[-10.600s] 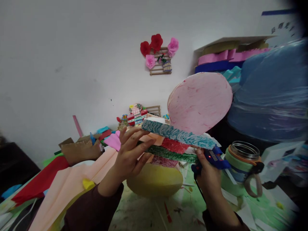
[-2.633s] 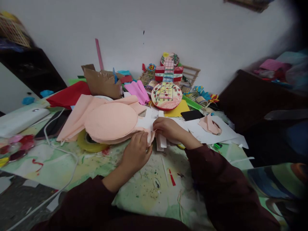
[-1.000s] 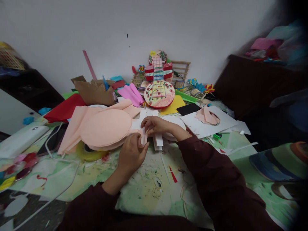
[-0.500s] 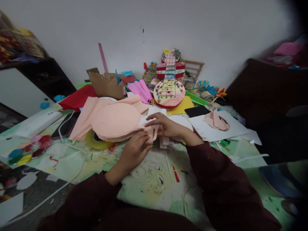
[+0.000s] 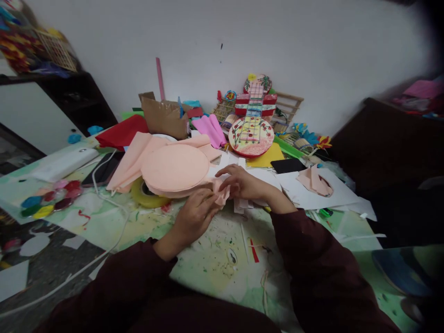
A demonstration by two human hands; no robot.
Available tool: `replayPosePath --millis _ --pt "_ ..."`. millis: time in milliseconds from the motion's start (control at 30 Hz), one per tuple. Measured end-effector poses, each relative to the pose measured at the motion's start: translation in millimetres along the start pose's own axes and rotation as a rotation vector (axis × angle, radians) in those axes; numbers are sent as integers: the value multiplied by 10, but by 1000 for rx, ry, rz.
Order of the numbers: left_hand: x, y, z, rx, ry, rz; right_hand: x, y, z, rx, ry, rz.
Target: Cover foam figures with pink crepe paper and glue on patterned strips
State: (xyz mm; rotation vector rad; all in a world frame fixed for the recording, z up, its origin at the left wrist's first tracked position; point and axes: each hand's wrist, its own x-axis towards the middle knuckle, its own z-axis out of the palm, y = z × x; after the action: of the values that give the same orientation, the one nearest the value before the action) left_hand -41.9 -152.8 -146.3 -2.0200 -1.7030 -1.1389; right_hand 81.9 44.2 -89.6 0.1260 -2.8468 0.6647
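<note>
A round piece covered in peach paper (image 5: 175, 167) lies left of centre, with a narrower part reaching right between my hands. Loose peach crepe paper (image 5: 222, 198) is bunched at that narrow part. Fingers of my left hand (image 5: 194, 216) are closed on its lower left side. From the right, my right hand (image 5: 243, 182) pinches the same paper with thumb and fingers. White card pieces (image 5: 231, 160) show behind my right hand, and pale strips hang below it. The fingertips partly hide the paper's folds.
A yellow tape roll (image 5: 147, 196) sits under the disc's left edge. Behind stand a cardboard box (image 5: 163, 118) and a painted guitar-like craft (image 5: 251, 134). Paint pots (image 5: 43, 212), a white cable (image 5: 121, 236) and a phone (image 5: 103, 169) lie left; white sheets (image 5: 294, 192) lie right.
The view has shifted slightly, so things sit a little farther right and lower. The peach paper between my hands has been folded and crumpled over; both hands keep their places on it.
</note>
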Motion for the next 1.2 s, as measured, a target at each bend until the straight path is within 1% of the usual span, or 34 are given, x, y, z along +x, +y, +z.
replayPosePath --millis 100,233,333,467,567,733,900,1000,1067,1100,1133,1200 --pt "-17 -14 0 1 15 -4 -26 -36 11 8 -5 -33" --pt "3 -3 15 -3 -33 -9 -3 2 39 61 12 -33" --pt "29 10 12 -2 -60 -1 40 35 63 107 0 -37" --pt "57 0 0 -88 -65 -30 84 21 78 156 -48 -45" --pt "79 -30 -5 -139 -68 -69 69 -1 69 196 -33 -31" --pt "161 -97 -63 -167 -94 -56 -83 -52 0 200 79 42" --pt "335 -160 -123 -198 -156 -23 -205 -155 -42 55 110 61" --pt "459 -202 -70 -153 -245 -30 -167 -181 1 -22 178 65" --pt "520 -221 -25 -126 -322 -16 -117 -174 39 -83 246 80" --pt "536 -225 -13 -115 -342 -5 -97 -167 52 -117 285 95" --pt "538 -223 -11 -100 -338 5 -84 -160 60 -149 326 116" --pt "499 -204 -42 -61 -250 11 -88 -161 52 -196 400 169"
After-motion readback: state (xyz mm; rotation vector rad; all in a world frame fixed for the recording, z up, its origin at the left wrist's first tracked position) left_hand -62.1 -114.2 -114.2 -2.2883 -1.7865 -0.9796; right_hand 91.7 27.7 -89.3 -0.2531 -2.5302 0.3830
